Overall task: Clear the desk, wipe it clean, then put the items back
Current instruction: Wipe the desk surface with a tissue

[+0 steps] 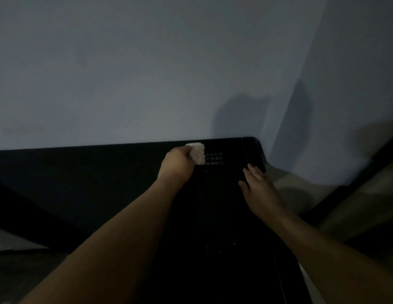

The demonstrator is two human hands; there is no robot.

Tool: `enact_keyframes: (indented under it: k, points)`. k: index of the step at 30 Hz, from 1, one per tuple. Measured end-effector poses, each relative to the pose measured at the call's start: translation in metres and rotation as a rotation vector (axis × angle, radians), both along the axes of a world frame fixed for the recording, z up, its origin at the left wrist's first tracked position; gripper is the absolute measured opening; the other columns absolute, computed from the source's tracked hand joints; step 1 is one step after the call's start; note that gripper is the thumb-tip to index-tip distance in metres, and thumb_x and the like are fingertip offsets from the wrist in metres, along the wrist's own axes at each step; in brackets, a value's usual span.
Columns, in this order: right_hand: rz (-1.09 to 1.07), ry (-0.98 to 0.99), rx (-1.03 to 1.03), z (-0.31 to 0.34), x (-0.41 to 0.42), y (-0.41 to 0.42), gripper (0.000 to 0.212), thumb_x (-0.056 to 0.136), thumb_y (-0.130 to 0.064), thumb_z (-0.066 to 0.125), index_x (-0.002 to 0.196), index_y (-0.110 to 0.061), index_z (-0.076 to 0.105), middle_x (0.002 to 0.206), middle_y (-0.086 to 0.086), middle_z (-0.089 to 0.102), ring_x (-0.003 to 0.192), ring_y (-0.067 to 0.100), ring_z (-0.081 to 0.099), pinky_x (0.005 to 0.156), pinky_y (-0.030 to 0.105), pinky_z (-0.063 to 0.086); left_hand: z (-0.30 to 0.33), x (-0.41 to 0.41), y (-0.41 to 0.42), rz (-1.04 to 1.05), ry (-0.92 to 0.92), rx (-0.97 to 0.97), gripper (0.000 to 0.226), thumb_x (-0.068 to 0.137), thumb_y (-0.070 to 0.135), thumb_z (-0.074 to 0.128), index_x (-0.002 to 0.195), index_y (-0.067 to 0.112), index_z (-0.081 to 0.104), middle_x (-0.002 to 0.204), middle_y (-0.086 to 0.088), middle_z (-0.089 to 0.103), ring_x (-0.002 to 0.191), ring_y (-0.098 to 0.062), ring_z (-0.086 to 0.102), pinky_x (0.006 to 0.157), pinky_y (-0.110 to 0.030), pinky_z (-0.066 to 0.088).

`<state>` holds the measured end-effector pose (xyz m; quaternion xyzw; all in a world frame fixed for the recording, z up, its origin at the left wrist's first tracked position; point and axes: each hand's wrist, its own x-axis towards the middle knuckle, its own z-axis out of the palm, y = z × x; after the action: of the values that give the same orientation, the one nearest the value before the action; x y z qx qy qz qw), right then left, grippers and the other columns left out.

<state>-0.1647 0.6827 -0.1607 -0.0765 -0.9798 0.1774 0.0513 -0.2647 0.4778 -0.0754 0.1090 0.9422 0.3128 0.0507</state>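
Wiping stage, I'd say. My left hand point(177, 163) is curled tight round a white dotted cloth point(197, 153), bunched up, pressed to the black counter point(92, 172) right at its far edge by the wall point(147, 73). My right hand point(256, 183) lies flat w/ fingers straight, resting on the counter near the far right corner, holding nothing.

Key relation: cloth sticks out of the left fist to the right and slightly away from me, so it's betw. the two hands, closer to the left obviously. The unwiped stretch, as far as I can judge, runs back toward me along the dark strip, and off to the left along the wall edge. The right corner is just beyond the cloth, so the left hand is the one to finish that corner; the right hand sits in the way if the stroke goes further right and prob. needs to lift.

Some pale printed characters point(214, 159) on the surface just right of the cloth, too blurry to read.

Hard to see: v. dim light, counter nearly all black, can't tell dirt from clean, nor where its near edge ends. No desk items in view. Right-hand side of shot is smeared; pale shapes there I can't identify.
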Motion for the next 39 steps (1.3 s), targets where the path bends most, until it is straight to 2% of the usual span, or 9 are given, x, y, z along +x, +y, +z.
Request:
enact_keyframes:
  k: [4, 9, 11, 14, 17, 21, 30, 36, 39]
  points:
    - [-0.024, 0.059, -0.008, -0.015, -0.005, 0.002, 0.052, 0.102, -0.037, 0.033, 0.142, -0.006, 0.045, 0.155, 0.009, 0.033, 0.145, 0.025, 0.026, 0.121, 0.037, 0.014, -0.017, -0.052, 0.046, -0.030, 0.016, -0.034, 0.029, 0.098, 0.020, 0.043, 0.119, 0.017, 0.064, 0.113, -0.010, 0.066, 0.101, -0.029, 0.062, 0.093, -0.043, 0.051]
    - [-0.035, 0.126, 0.031, -0.014, -0.006, 0.003, 0.057, 0.100, -0.039, 0.027, 0.122, -0.002, 0.064, 0.136, 0.015, 0.056, 0.126, 0.032, 0.053, 0.109, 0.040, 0.027, -0.034, -0.073, 0.097, -0.164, -0.008, -0.442, 0.044, 0.097, 0.023, 0.042, 0.140, 0.013, 0.046, 0.138, -0.015, 0.052, 0.129, -0.037, 0.045, 0.114, -0.048, 0.026]
    - [-0.036, 0.122, 0.017, -0.012, -0.006, 0.003, 0.065, 0.103, -0.041, 0.018, 0.119, -0.001, 0.066, 0.133, 0.016, 0.059, 0.122, 0.034, 0.056, 0.106, 0.041, 0.029, -0.037, -0.065, 0.102, -0.233, -0.003, -0.537, 0.048, 0.096, 0.022, 0.042, 0.143, 0.014, 0.042, 0.146, -0.013, 0.040, 0.134, -0.042, 0.033, 0.113, -0.052, 0.026]
    - [-0.031, 0.090, -0.008, -0.011, -0.006, 0.003, 0.065, 0.102, -0.042, 0.018, 0.123, -0.002, 0.064, 0.136, 0.015, 0.057, 0.125, 0.033, 0.053, 0.108, 0.040, 0.025, -0.035, -0.056, 0.094, -0.264, -0.014, -0.500, 0.043, 0.095, 0.024, 0.045, 0.138, 0.019, 0.048, 0.148, -0.007, 0.034, 0.133, -0.040, 0.028, 0.100, -0.048, 0.040]
    - [-0.038, 0.107, -0.016, -0.014, -0.005, 0.003, 0.054, 0.097, -0.037, 0.032, 0.125, -0.002, 0.063, 0.137, 0.015, 0.055, 0.128, 0.032, 0.051, 0.111, 0.041, 0.026, -0.034, -0.044, 0.084, -0.298, -0.015, -0.553, 0.050, 0.095, 0.025, 0.046, 0.144, 0.021, 0.040, 0.157, -0.004, 0.023, 0.139, -0.038, 0.022, 0.101, -0.049, 0.041]
    - [-0.034, 0.095, -0.029, -0.014, -0.004, 0.002, 0.057, 0.096, -0.036, 0.028, 0.127, -0.001, 0.061, 0.140, 0.015, 0.052, 0.133, 0.032, 0.047, 0.112, 0.047, 0.032, -0.035, -0.005, 0.062, -0.307, -0.030, -0.533, 0.055, 0.095, 0.027, 0.048, 0.148, 0.025, 0.032, 0.159, 0.000, 0.016, 0.141, -0.034, 0.020, 0.100, -0.049, 0.042]
    - [0.086, -0.160, -0.029, 0.013, 0.004, 0.010, 0.054, 0.104, -0.032, 0.032, 0.151, -0.007, 0.025, 0.161, 0.010, 0.014, 0.149, 0.025, 0.010, 0.121, 0.040, 0.007, -0.031, 0.136, -0.001, -0.368, -0.115, -0.558, 0.062, 0.096, 0.038, 0.051, 0.151, 0.030, 0.024, 0.160, 0.004, 0.009, 0.140, -0.027, 0.021, 0.106, -0.043, 0.041]
    - [0.188, -0.015, -0.155, 0.041, 0.151, -0.026, 0.046, 0.104, -0.021, 0.034, 0.147, -0.005, 0.036, 0.158, 0.008, 0.025, 0.145, 0.024, 0.026, 0.119, 0.036, 0.023, -0.024, 0.170, -0.004, -0.272, -0.069, -0.533, 0.051, 0.097, 0.037, 0.048, 0.145, 0.033, 0.036, 0.158, 0.005, 0.020, 0.140, -0.026, 0.026, 0.102, -0.042, 0.044]
    - [0.111, -0.081, -0.142, 0.028, 0.197, -0.042, 0.051, 0.103, -0.026, 0.032, 0.150, -0.006, 0.031, 0.160, 0.010, 0.018, 0.148, 0.024, 0.017, 0.117, 0.030, 0.011, -0.021, 0.172, -0.001, -0.250, -0.067, -0.517, 0.046, 0.097, 0.034, 0.047, 0.143, 0.033, 0.041, 0.156, 0.005, 0.025, 0.138, -0.027, 0.028, 0.100, -0.042, 0.045]
